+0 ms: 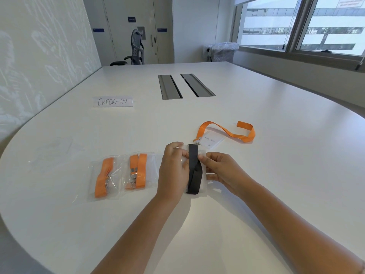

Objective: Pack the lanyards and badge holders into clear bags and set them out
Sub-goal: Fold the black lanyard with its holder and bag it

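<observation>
a: what's on the white bench [256, 194]?
b: two bagged orange lanyards [120, 175] at left, a loose orange lanyard [229, 131] with its badge holder [212, 140] beyond the hands.
a: and the hands?
b: left hand [173, 171] and right hand [223, 171] both pinch a folded black lanyard [194, 171] against a clear bag [203, 180].

Badge card [212, 141] print too small

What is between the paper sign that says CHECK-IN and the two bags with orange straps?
Only bare white table lies between the handwritten paper CHECK-IN sign and the two clear bags of folded orange lanyards, in the head view.
</observation>
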`<action>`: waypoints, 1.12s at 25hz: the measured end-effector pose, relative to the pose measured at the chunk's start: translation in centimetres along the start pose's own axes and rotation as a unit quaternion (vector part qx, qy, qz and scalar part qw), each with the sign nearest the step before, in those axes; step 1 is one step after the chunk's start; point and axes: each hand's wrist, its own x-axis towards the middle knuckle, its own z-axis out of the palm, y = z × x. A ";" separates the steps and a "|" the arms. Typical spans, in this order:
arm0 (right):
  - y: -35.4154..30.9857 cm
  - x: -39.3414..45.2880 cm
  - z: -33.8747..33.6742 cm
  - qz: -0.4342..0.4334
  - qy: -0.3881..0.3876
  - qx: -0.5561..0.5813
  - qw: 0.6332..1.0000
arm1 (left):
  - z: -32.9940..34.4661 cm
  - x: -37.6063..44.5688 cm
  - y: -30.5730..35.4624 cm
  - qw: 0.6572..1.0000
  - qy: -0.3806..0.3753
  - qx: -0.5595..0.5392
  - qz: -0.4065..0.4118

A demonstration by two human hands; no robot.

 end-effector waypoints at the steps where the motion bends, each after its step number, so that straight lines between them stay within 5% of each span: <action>1: 0.0 0.1 -0.1 0.002 0.007 0.010 1.000 | -0.1 0.1 0.0 1.000 0.006 0.012 0.010; 7: -0.3 0.0 -0.1 0.005 0.008 0.007 1.000 | -0.5 0.4 -0.1 0.998 0.013 0.021 0.058; 17: -0.2 -0.1 0.2 0.037 0.001 0.025 0.999 | -0.7 0.6 -0.6 1.000 -0.025 0.003 -0.010; 28: -0.5 -0.3 0.0 -0.006 0.086 -0.109 0.990 | 0.1 -0.1 0.2 0.994 -0.102 -0.048 0.016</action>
